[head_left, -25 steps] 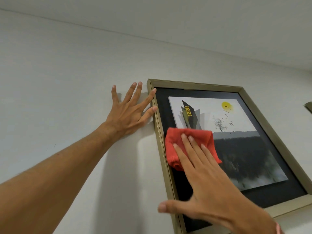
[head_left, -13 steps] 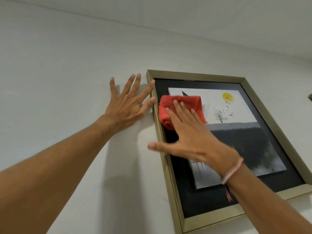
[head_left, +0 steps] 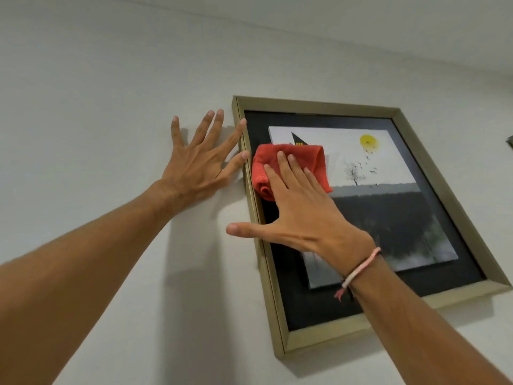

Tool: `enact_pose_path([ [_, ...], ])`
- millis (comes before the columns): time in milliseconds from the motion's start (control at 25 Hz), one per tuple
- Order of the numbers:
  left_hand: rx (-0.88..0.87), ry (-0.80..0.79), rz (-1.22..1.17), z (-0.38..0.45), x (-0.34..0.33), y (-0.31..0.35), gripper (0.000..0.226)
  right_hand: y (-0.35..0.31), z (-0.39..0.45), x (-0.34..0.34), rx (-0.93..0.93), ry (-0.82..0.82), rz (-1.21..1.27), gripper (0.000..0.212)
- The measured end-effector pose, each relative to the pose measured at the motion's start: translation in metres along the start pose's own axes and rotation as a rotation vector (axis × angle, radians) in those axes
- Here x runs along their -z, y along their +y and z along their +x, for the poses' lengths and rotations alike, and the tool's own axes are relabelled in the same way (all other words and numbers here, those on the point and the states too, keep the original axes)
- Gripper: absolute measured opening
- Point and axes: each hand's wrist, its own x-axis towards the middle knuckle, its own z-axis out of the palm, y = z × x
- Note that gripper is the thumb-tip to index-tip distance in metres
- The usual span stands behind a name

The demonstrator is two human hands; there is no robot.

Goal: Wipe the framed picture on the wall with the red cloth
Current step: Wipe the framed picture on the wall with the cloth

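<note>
- framed picture [head_left: 433, 168] hangs on the white wall [head_left: 97, 93], gold frame, dark mat, landscape print with a yellow sun; it sits tilted in the head view, likely just camera angle
- red cloth [head_left: 280, 162] is bunched on the glass at the upper-left part of the picture, just inside the left frame rail, covering the print's top-left corner
- right hand [head_left: 302, 215] lies flat on the cloth; fingers straight and pressing it to the glass, thumb splayed out past the frame; not a pinch, a palm-down press; braided band at the wrist
- left hand [head_left: 200, 168] is spread flat on the wall just beside the frame; fingers apart, holding nothing; index fingertip and thumb tip touch the left rail, probably steadying it
- progress, my read: wiping is mid-stroke, upper-left zone in contact now; cannot tell from the glass which areas are already clean, no visible dust or streaks
- likely left: right half, lower mat, frame rails
</note>
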Motion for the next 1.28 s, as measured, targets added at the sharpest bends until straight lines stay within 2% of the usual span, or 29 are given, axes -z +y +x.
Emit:
enact_pose_path([
  [160,0.006,-0.026,-0.056,-0.025,0.001,0.017,0.075,-0.002,-0.095,-0.041,0.048,0.038,0.044,0.144],
  [280,0.004,-0.055,-0.060,-0.046,0.006,0.029,0.077,-0.007,-0.152,-0.058,0.003,-0.047,0.005,0.144],
  [360,-0.003,-0.067,-0.046,-0.057,0.008,0.034,0.077,-0.004,-0.143,-0.055,0.003,-0.073,-0.012,0.142],
  [560,-0.001,-0.068,-0.022,-0.066,0.010,0.038,0.086,0.001,-0.044,-0.014,0.002,-0.025,0.018,0.136],
  [640,-0.004,-0.080,-0.011,-0.075,0.010,0.041,0.089,0.000,-0.060,-0.023,0.032,-0.020,0.043,0.135],
  [840,-0.017,-0.128,-0.005,-0.105,0.014,0.059,0.089,-0.007,-0.196,-0.059,0.009,-0.072,0.069,0.140],
  [960,-0.015,-0.150,-0.020,-0.114,0.017,0.064,0.090,-0.002,-0.175,-0.049,-0.007,-0.118,0.033,0.136],
  [1120,-0.015,-0.146,-0.017,-0.117,0.017,0.065,0.092,-0.004,-0.100,-0.024,-0.010,-0.052,0.004,0.130],
  [1280,-0.018,-0.151,-0.001,-0.116,0.016,0.065,0.091,-0.007,-0.143,-0.039,0.002,-0.087,0.044,0.136],
])
